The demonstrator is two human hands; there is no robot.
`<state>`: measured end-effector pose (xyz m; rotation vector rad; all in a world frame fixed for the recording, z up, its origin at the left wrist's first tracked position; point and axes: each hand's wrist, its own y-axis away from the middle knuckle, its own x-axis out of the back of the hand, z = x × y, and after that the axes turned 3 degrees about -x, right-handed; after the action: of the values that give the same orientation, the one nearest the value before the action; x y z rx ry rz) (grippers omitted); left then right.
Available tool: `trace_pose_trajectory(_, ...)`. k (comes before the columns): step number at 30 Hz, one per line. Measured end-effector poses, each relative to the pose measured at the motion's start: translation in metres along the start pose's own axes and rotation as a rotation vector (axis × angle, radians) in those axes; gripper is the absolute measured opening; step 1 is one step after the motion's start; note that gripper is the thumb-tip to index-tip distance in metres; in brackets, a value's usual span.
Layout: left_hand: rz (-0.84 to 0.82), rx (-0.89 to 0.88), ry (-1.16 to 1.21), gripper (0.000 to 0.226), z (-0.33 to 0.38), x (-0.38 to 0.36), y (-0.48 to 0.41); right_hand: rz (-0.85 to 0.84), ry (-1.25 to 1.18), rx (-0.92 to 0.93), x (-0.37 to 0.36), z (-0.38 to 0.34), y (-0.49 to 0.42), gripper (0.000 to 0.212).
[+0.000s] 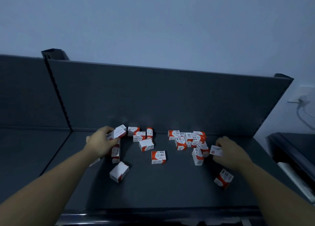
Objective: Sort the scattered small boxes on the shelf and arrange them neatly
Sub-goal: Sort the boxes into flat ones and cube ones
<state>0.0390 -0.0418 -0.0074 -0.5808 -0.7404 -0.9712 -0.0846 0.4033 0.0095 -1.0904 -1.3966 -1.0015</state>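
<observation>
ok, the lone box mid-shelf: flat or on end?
Flat. The box lies on the shelf with its broad printed face up, touching nothing.

The near strip of the shelf (167, 191) lies bare, save a tilted box (119, 172) at near left and a tipped box (223, 179) at near right; a lone box (158, 156) sits mid-shelf; far back, the left cluster (139, 136) and right cluster (189, 138) crowd the back panel (170, 98), an open lane between them.
</observation>
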Motion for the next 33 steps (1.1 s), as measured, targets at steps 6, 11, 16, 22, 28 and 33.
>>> trace_pose_trajectory(6,0.032,0.075,0.020,0.027,-0.018,0.010,0.015,0.004,-0.123,0.191,0.010,-0.023,-0.005,0.032)
trace_pose_trajectory(11,0.040,0.066,0.008,0.028,-0.025,0.018,0.021,0.067,-0.279,0.291,0.005,-0.091,-0.017,0.023)
trace_pose_trajectory(16,0.055,0.017,-0.032,0.032,-0.041,0.032,0.020,-0.018,-0.251,0.450,0.002,-0.174,-0.017,0.025)
trace_pose_trajectory(22,0.008,-0.072,0.010,0.026,-0.071,0.064,0.017,-0.039,-0.316,0.481,-0.011,-0.254,-0.008,0.026)
trace_pose_trajectory(28,-0.039,-0.105,0.045,0.019,-0.120,0.107,0.009,-0.067,-0.373,0.401,-0.027,-0.322,0.004,0.038)
trace_pose_trajectory(33,-0.091,-0.146,0.032,0.021,-0.165,0.137,0.004,-0.009,-0.441,0.384,-0.043,-0.372,0.022,0.040)
